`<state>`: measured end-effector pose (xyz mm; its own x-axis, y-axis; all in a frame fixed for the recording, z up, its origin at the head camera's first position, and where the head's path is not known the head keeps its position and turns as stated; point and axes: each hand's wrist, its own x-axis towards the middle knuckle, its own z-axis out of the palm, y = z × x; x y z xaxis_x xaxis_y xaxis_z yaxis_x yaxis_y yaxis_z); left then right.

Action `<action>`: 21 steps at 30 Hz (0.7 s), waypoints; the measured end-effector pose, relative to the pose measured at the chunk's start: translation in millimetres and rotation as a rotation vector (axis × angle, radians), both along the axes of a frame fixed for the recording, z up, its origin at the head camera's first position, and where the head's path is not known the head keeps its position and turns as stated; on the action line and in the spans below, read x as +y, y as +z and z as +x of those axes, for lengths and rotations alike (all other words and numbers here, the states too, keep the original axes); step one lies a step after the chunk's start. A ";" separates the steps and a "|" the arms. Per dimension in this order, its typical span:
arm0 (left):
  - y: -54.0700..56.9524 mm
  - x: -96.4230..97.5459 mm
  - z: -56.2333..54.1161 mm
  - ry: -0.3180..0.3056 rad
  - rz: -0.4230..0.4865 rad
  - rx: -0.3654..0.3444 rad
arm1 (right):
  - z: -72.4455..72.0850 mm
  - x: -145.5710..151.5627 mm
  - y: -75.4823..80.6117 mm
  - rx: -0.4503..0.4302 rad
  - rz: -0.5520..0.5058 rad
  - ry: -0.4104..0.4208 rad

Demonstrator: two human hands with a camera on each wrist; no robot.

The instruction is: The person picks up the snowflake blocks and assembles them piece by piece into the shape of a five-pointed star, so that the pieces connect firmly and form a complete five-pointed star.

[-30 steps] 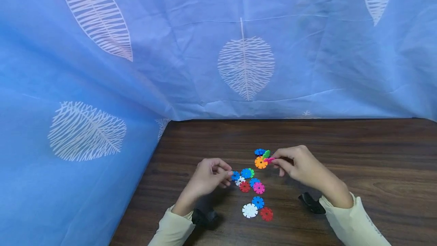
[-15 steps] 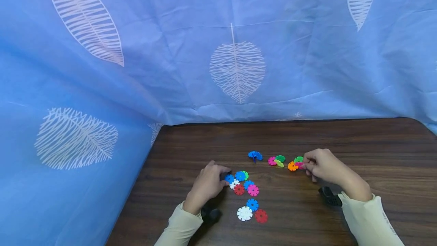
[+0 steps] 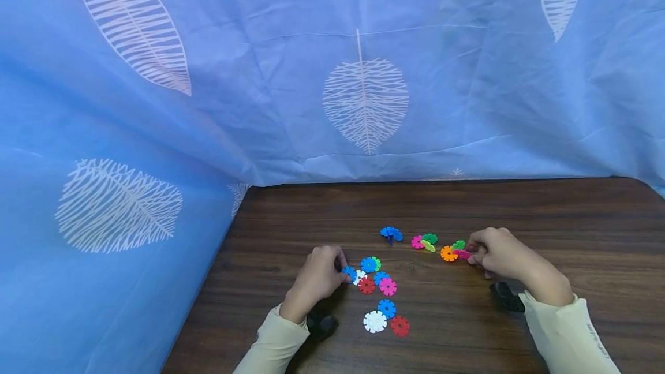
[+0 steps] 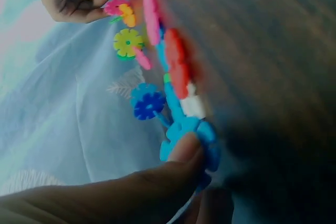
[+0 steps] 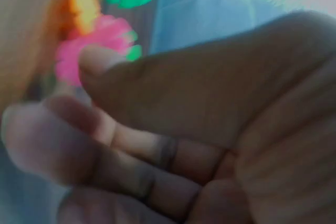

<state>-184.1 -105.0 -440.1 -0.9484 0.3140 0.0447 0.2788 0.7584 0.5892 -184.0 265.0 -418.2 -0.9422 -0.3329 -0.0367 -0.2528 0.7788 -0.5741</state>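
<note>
Between thumb and fingers, my left hand (image 3: pixel 318 275) pinches a blue notched disc (image 4: pixel 189 129) at the left end of a linked row of flat plastic discs. White (image 3: pixel 359 277), red (image 3: pixel 366 285), blue (image 3: pixel 369 264) and pink (image 3: pixel 387 287) discs show in that row. Over on the right, my right hand (image 3: pixel 496 253) pinches the edge of a pink disc (image 5: pixel 97 51), its thumb overlapping the disc in the right wrist view. That pink disc is joined to an orange disc (image 3: pixel 449 254) and a green disc (image 3: pixel 459 245), low over the dark wooden table (image 3: pixel 519 206).
Behind lie a joined blue pair (image 3: pixel 391 234) and a pink, green and yellow-green cluster (image 3: pixel 425 242). Nearer the front edge are a white disc (image 3: pixel 374 322), a blue disc (image 3: pixel 387 309) and a red disc (image 3: pixel 400 326). A blue leaf-print cloth (image 3: pixel 291 103) hangs at back and left.
My right hand has carried the pink, orange and green cluster rightward, past the other pink and green cluster. My left hand now grips the row's blue end disc more closely. The view has shifted slightly.
</note>
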 end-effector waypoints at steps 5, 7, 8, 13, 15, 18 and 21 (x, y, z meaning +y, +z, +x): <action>10.4 -6.7 1.2 -0.046 0.099 -0.041 | 3.4 -29.3 15.1 0.082 0.063 0.051; 16.8 -7.5 3.4 -0.072 0.164 -0.084 | 6.5 -49.9 16.4 0.093 0.033 0.115; 20.3 -7.5 4.9 -0.097 0.208 -0.108 | 7.9 -60.9 15.0 0.099 0.010 0.151; 38.7 -5.7 16.9 -0.227 0.410 -0.211 | 12.7 -112.4 -2.6 0.060 -0.045 0.304; 45.8 -5.0 22.4 -0.251 0.450 -0.218 | 13.0 -126.6 -9.8 0.046 -0.012 0.303; 54.1 -4.4 29.2 -0.252 0.485 -0.214 | 12.2 -138.8 -16.4 0.032 0.035 0.264; 58.3 -5.2 33.0 -0.240 0.514 -0.211 | 10.4 -142.3 -17.8 0.024 0.038 0.248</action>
<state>-151.1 -110.2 -381.8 -0.8585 0.5085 0.0659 0.2442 0.2924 0.9246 -173.6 122.7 -436.0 -0.8328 -0.5526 -0.0324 -0.4518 0.7123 -0.5371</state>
